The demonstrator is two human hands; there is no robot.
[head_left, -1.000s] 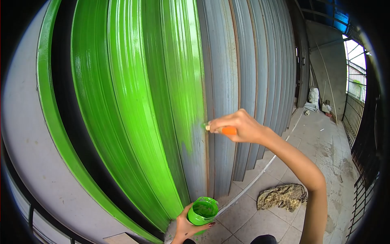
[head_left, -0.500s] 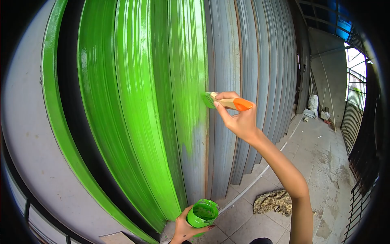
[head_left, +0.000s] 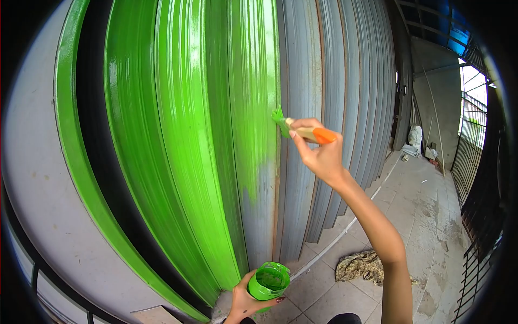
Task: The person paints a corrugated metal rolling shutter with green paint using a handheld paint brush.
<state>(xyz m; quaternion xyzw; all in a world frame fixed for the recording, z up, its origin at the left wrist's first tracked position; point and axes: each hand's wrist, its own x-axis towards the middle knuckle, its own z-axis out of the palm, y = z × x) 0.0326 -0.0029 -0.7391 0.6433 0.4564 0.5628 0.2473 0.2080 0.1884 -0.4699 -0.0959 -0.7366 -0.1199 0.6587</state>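
Observation:
My right hand (head_left: 321, 154) is closed around the wooden handle of a paintbrush (head_left: 307, 131), whose end is orange. Its green, splayed bristles touch the edge of a panel on the folding metal door (head_left: 259, 97). Wet green paint coats the panels on the left, while those to the right are bare grey with rusty edges. On the panel at the brush, green ends in a ragged border above grey metal. Low in view, my left hand (head_left: 244, 300) grips a paint cup (head_left: 263, 292) with green paint inside and smeared over its rim.
A crumpled, stained cloth (head_left: 357, 265) lies on the tiled floor (head_left: 334, 291) at the right. A floor track (head_left: 345, 231) runs along the door's foot. White bags and debris (head_left: 414, 141) sit at the far end, near a barred gate (head_left: 470, 137).
The brush has moved slightly up along the panel edge, and its bristles now point upward and splay. My left hand and the cup stay almost where they were.

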